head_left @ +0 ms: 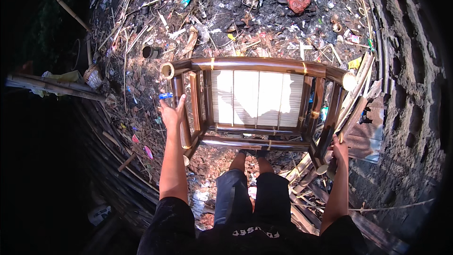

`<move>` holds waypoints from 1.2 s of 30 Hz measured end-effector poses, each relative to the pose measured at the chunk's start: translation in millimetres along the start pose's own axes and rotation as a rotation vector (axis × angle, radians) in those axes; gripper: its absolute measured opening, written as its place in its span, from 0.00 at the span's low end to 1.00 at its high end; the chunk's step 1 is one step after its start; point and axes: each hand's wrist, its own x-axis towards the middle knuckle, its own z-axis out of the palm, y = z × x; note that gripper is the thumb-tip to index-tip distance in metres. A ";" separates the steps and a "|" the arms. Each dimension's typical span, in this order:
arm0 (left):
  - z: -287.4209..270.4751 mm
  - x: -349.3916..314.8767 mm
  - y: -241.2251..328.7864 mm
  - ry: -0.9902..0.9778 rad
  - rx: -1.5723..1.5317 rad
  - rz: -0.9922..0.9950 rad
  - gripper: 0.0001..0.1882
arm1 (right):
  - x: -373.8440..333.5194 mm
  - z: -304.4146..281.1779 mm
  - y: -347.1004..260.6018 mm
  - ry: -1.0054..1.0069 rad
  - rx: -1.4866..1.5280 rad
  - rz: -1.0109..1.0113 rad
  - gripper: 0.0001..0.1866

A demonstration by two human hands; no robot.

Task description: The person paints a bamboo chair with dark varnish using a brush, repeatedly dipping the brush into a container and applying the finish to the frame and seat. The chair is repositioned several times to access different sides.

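Observation:
A dark brown, glossy bamboo furniture frame (264,64) is in front of me, with pale cut ends and light bindings at its joints. Inside it is a white slatted panel (245,97), part sunlit and part shaded. My left hand (172,113) is at the outer side of the frame's left post, thumb against the post; its other fingers are partly hidden. A small blue thing (165,96), too small to name, shows by those fingertips. On the opposite side, my right hand (339,150) grips the lower right post, its fingers mostly behind the bamboo. Whether the frame touches the ground, I cannot tell.
Dry leaves, litter and dark soil cover the ground (217,23). Split bamboo pieces (356,89) lean on the right, beside a rough wall (415,80). Bamboo poles (122,156) lie along the left. A short bamboo tube (150,52) and a red bag (298,2) lie beyond the frame.

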 end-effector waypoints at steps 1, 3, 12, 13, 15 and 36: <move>-1.5 -36.3 -16.2 -0.068 0.020 -0.007 0.66 | -8.3 4.0 34.2 -0.080 0.076 0.021 0.26; -10.9 -115.6 -60.4 -0.150 0.031 -0.037 0.59 | -29.3 21.8 82.6 -0.185 0.104 0.114 0.27; -37.7 -327.1 -342.2 -0.442 0.269 -0.591 0.51 | -80.4 97.0 84.7 -0.207 -0.149 -0.414 0.29; -52.2 -332.3 -358.6 -0.403 0.265 -0.635 0.51 | -88.2 102.3 77.1 -0.175 -0.151 -0.464 0.28; -70.3 -299.5 -388.1 -0.385 0.180 -0.792 0.50 | -103.1 112.0 45.4 -0.137 -0.145 -0.534 0.27; -246.3 -0.1 -688.9 0.154 -0.183 -0.799 0.51 | -463.4 482.7 -167.9 -0.444 -0.278 -0.841 0.09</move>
